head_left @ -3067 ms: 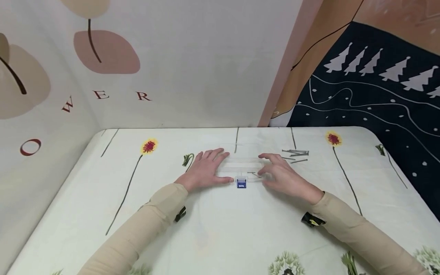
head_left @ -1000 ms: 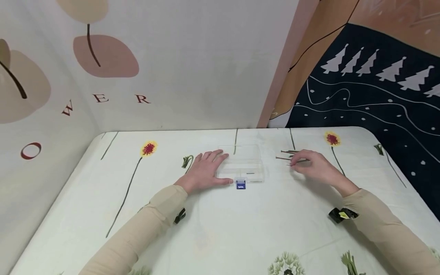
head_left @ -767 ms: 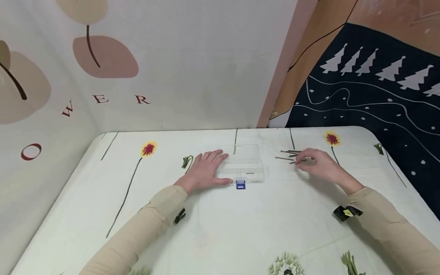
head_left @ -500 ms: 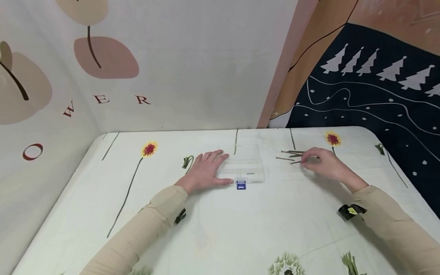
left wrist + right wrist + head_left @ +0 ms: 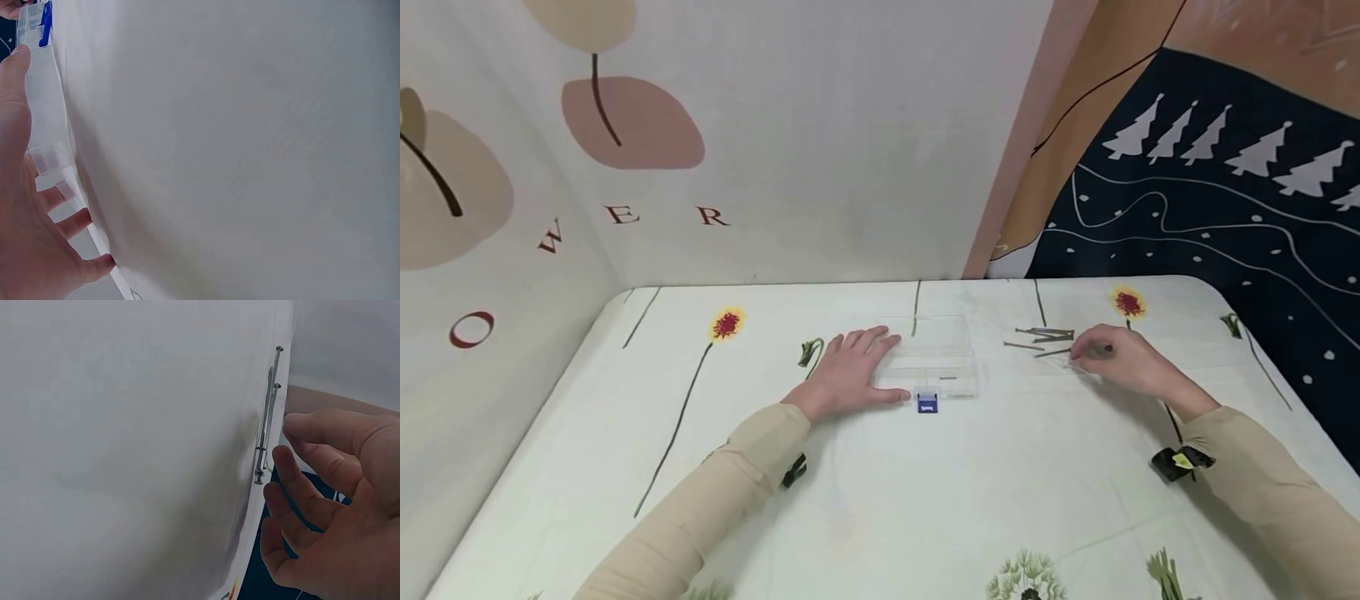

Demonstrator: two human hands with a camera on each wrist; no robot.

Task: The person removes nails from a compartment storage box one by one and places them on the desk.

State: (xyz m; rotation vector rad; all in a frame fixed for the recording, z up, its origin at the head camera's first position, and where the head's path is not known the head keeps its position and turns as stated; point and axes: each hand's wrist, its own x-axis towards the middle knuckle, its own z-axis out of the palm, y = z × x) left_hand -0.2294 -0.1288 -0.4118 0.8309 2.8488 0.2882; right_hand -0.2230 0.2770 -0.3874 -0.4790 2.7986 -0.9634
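Note:
A clear plastic compartment box (image 5: 925, 362) with a blue latch (image 5: 927, 403) lies on the table. One small nail (image 5: 948, 378) is in its front right compartment. My left hand (image 5: 850, 372) rests spread along the box's left side, thumb near the front edge; in the left wrist view the box (image 5: 47, 100) lies beside the thumb. My right hand (image 5: 1112, 358) is at the right end of several loose metal nails (image 5: 1045, 334). Its fingers are loosely bent. In the right wrist view the thumb and index finger stand apart beside the nails (image 5: 267, 419), with nothing visible between them.
A white flower-printed cloth covers the table (image 5: 880, 500). A pale wall hanging (image 5: 820, 167) stands behind and to the left. At the right hangs a dark cloth (image 5: 1195, 208) with white tree prints.
My right hand has left the box and reached the nails, then edged rightward along them. The left hand has stayed at the box.

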